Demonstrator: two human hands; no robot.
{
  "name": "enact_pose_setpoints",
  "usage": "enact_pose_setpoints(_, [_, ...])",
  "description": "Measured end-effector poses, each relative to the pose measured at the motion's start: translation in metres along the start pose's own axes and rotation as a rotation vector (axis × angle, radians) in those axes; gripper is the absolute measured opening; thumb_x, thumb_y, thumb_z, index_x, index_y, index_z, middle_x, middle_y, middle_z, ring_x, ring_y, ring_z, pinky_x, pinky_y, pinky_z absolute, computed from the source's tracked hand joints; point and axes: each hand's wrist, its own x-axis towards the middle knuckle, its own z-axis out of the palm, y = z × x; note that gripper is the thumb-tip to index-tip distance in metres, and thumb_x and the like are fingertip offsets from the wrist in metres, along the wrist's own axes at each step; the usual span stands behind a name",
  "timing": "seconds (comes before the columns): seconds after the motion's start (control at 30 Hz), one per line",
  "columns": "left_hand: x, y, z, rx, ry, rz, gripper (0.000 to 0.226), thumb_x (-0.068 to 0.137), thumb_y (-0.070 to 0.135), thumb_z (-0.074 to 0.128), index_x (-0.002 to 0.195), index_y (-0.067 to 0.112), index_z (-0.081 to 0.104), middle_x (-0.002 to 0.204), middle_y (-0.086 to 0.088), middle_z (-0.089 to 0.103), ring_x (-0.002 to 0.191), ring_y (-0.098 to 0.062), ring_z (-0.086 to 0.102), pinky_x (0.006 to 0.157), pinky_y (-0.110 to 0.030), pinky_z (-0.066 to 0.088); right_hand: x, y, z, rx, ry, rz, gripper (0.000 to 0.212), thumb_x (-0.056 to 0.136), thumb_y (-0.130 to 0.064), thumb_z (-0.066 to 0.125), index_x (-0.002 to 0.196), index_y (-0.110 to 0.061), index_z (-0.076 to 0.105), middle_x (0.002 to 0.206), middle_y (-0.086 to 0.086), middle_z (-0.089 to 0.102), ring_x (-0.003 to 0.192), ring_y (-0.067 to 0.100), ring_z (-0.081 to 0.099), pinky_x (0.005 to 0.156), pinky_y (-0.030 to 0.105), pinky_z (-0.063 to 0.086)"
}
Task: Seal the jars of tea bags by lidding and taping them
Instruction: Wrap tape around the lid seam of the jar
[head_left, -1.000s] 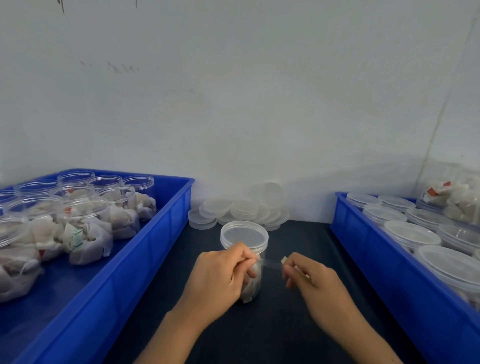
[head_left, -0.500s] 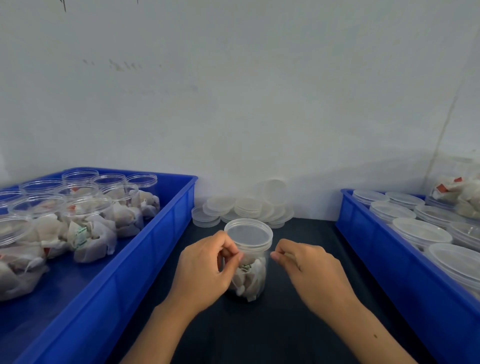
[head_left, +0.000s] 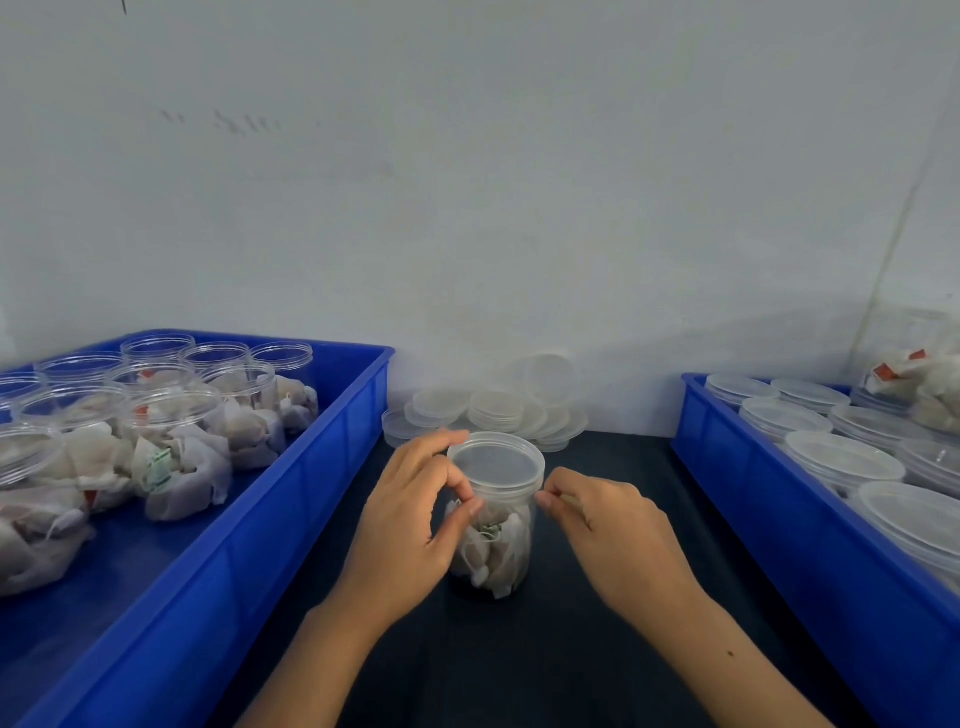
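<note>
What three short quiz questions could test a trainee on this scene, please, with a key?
1. True or false: the jar between the hands already has its lid on.
2. Which blue bin holds open jars? A. left bin B. right bin
3. Where do the spare lids lie?

Key: 1. true. 2. A. 3. On the dark table by the wall, behind the jar.

Blue trays (head_left: 332, 467): two, one at each side.
Lidded jar between the hands (head_left: 496, 514): one.
Hands: two, left (head_left: 410, 525) and right (head_left: 613, 535).
Open jars in the left tray (head_left: 176, 447): at least nine; the edge cuts off more.
Loose lids by the wall (head_left: 493, 410): a heap, too overlapped to count.
Lidded jars in the right tray (head_left: 841, 462): at least seven.
</note>
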Motion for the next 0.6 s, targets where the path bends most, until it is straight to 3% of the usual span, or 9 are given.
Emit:
enact_pose_setpoints(0.07, [-0.002,-0.002,0.002,-0.054,-0.030,0.003,0.011,0.089,0.018,0.066,0.085,0.022,0.056,0.135,0.017,0.053,0.134,0.009,0.035,0.106,-0.005,0.023,0.001,0.000,0.001,0.010,0.006,-0.001,0.023,0.100,-0.045,0.037,0.093,-0.029,0.051,0.075,-0.007,0.053,0.069,0.012,0.053,0.062,0.029,0.045])
enact_pose_setpoints(0.4, [0.001,-0.001,0.007,-0.091,0.071,-0.004,0.015,0.083,0.015,0.072,0.080,0.016,0.057,0.124,0.014,0.063,0.128,0.008,0.046,0.103,-0.008,0.033,0.004,0.000,0.004,0.020,0.008,0.008,0.025,0.101,-0.044,0.038,0.102,-0.029,0.057,0.083,-0.007,0.060,0.074,0.012,0.058,0.068,0.034,0.053])
enact_pose_setpoints(0.5, [0.004,-0.002,0.006,-0.369,0.083,-0.152,0.023,0.075,0.023,0.076,0.070,0.014,0.055,0.111,0.014,0.071,0.122,0.005,0.054,0.101,-0.011,0.039,0.005,-0.001,0.004,0.035,0.008,0.037,0.025,0.100,-0.044,0.040,0.102,-0.029,0.059,0.088,-0.006,0.065,0.079,0.015,0.062,0.073,0.038,0.055])
enact_pose_setpoints(0.6, [0.008,-0.007,0.007,-0.596,0.069,-0.254,0.026,0.068,0.022,0.077,0.075,0.011,0.054,0.104,0.006,0.074,0.117,0.001,0.059,0.097,-0.013,0.044,0.005,-0.002,0.004,0.074,0.026,0.054,0.024,0.100,-0.043,0.042,0.098,-0.027,0.060,0.084,-0.004,0.066,0.074,0.016,0.062,0.070,0.039,0.055])
